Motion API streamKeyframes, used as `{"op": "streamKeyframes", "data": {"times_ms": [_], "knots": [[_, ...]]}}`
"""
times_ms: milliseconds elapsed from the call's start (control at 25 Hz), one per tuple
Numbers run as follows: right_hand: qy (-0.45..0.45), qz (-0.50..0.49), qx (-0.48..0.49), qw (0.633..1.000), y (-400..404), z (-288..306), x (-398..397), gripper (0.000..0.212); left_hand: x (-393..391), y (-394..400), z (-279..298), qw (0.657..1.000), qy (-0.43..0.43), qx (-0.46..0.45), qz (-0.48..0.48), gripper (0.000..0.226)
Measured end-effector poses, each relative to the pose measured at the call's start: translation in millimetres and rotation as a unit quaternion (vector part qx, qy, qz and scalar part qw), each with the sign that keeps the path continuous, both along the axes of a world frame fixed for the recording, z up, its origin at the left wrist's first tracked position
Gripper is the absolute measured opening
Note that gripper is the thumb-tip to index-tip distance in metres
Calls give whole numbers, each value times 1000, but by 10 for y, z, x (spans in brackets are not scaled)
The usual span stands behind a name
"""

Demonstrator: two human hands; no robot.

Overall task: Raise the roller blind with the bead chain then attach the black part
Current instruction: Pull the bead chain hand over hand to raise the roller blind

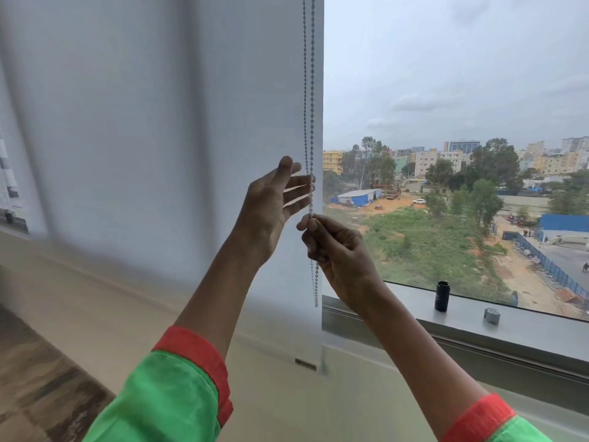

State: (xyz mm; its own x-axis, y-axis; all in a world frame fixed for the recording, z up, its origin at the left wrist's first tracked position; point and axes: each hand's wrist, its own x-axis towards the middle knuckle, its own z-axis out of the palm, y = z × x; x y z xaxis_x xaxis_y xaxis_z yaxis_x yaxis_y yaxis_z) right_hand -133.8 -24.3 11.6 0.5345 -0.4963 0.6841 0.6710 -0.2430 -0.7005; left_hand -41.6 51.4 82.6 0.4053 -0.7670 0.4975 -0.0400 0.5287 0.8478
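Note:
A white roller blind (165, 129) hangs down over the left window, past the sill. Its grey bead chain (308, 90) runs down the blind's right edge as two strands. My right hand (338, 250) is closed on the chain at mid height, and the loop's bottom hangs below it. Just above, my left hand (274, 199) has its fingers spread, with the fingertips touching the chain. A black cylindrical part (442, 296) stands upright on the window sill (398, 306) to the right of my hands.
A small grey metal fitting (491, 315) lies on the sill right of the black part. The bare window pane (446, 90) on the right looks out on buildings and trees. Beige wall below, wooden floor at lower left.

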Motion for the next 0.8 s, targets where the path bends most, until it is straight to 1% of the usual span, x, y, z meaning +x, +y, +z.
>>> {"op": "streamKeyframes", "data": {"times_ms": [120, 200, 320, 440, 520, 600, 640, 720, 800], "knots": [[33, 7, -30, 999, -5, -194, 25, 17, -151, -28, 314, 996, 2, -80, -49, 24], [56, -1, -40, 998, -9, -341, 17, 18, -209, -48, 380, 994, -12, -104, -19, 23], [87, -15, -45, 995, -24, -510, 0, 18, -228, -88, 279, 991, -29, -114, 57, 25], [120, -36, -42, 991, -98, -553, -62, 19, -250, -99, 129, 988, -26, -134, 69, 26], [163, -40, -55, 984, -159, -552, -150, 19, -251, -87, 23, 987, -43, -132, 79, 26], [207, -35, -51, 976, -225, -520, -265, 29, -232, -66, -128, 988, -49, -124, 78, 25], [211, -30, -32, 976, -257, -469, -315, 36, -209, -51, -210, 989, -47, -120, 74, 26], [180, -17, 30, 983, -323, -285, -388, 45, -162, -34, -363, 991, -38, -107, 67, 27], [140, -19, 52, 989, -353, -11, -396, 46, -139, -38, -499, 994, -30, -89, 60, 28]]}}
